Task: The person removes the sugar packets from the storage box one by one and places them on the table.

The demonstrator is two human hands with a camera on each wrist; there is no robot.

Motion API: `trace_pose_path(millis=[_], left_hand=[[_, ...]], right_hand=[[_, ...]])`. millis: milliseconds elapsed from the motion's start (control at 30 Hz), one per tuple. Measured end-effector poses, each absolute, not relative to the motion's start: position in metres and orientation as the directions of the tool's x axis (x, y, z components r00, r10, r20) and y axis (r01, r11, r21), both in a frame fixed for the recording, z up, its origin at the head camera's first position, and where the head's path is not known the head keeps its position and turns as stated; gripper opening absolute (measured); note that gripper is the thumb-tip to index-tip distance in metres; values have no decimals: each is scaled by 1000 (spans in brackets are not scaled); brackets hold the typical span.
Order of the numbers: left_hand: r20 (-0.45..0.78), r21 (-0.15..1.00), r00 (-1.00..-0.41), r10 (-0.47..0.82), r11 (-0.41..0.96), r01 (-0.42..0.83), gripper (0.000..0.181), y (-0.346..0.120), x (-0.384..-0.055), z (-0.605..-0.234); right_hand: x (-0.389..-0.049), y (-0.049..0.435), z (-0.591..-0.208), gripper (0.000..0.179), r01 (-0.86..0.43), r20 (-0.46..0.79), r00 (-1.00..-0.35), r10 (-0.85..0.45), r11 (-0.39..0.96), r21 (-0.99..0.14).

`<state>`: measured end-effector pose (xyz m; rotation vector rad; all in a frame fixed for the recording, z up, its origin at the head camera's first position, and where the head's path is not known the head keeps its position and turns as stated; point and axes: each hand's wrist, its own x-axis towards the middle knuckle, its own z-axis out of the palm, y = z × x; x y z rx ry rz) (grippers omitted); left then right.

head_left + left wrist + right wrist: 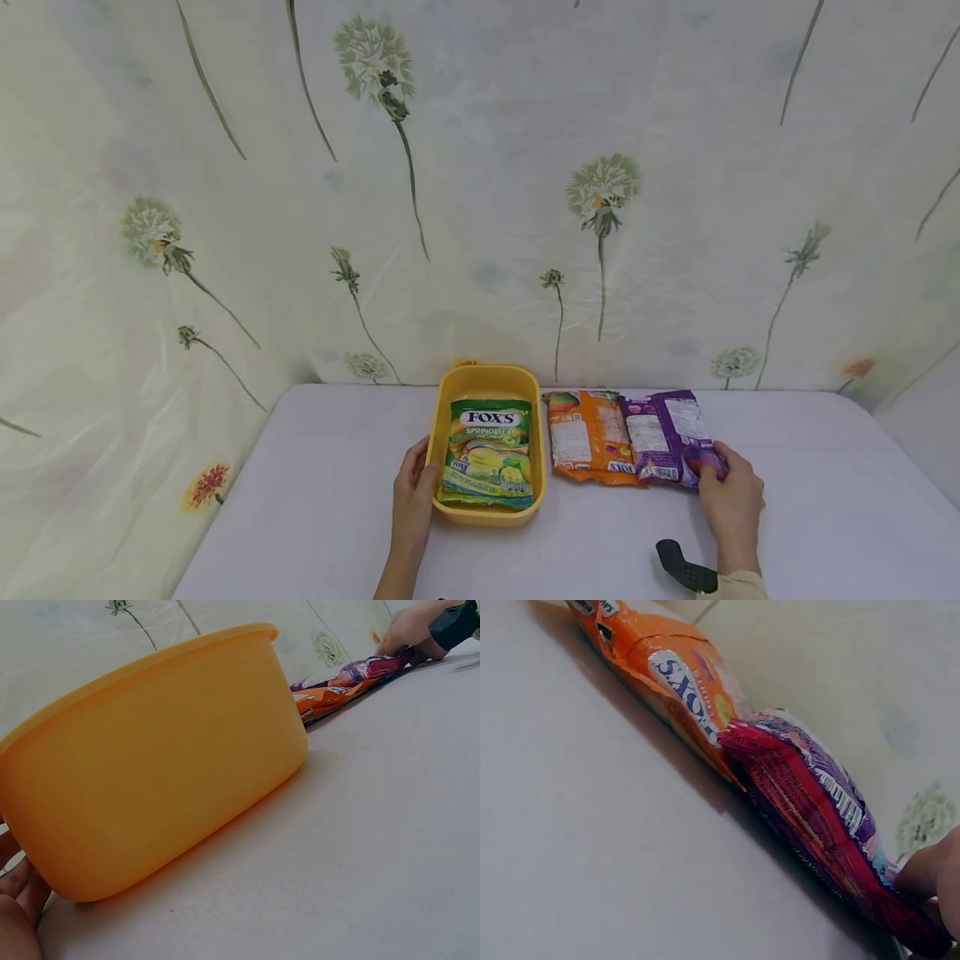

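A yellow plastic container (491, 518) stands on the table with a green Fox's Spring Tea candy bag (487, 446) inside it. My left hand (412, 496) holds the container's left side, thumb at the rim and fingers along the outer wall. In the left wrist view, the fingers (15, 881) show at the container's end. To the right lies a purple candy bag (663, 433), back side up, and my right hand (731, 500) pinches its lower right corner. An orange Fox's candy bag (588, 437) lies between the container and the purple bag, touching the purple one.
A white cloth (600, 550) covers the table. Behind it hangs a pale curtain (480, 208) printed with dandelions, close to the container and bags. A black curved strap or mount piece (682, 567) sits by my right wrist.
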<state>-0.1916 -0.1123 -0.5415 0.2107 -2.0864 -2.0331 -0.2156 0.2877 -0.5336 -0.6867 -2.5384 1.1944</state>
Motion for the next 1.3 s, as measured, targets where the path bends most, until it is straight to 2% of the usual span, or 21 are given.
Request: trace_pose_path(millis=[533,833,1033,1300], left_hand=[[52,999,-967,-249,27,47,39,-113,-192,-541],[60,998,-968,-244,15,58,39,-113,-193,-542],[63,998,-967,-248,15,62,40,-113,-193,-542],[52,998,-966,-255,43,42,39,-113,-194,-543]], right_hand=[[-214,285,-520,50,300,-41,-823,567,371,-879],[-214,277,-514,43,190,57,-786,616,329,-925],[-215,271,-510,42,157,110,-762,638,346,-925],[-242,282,-546,38,159,56,-778,626,282,-946]])
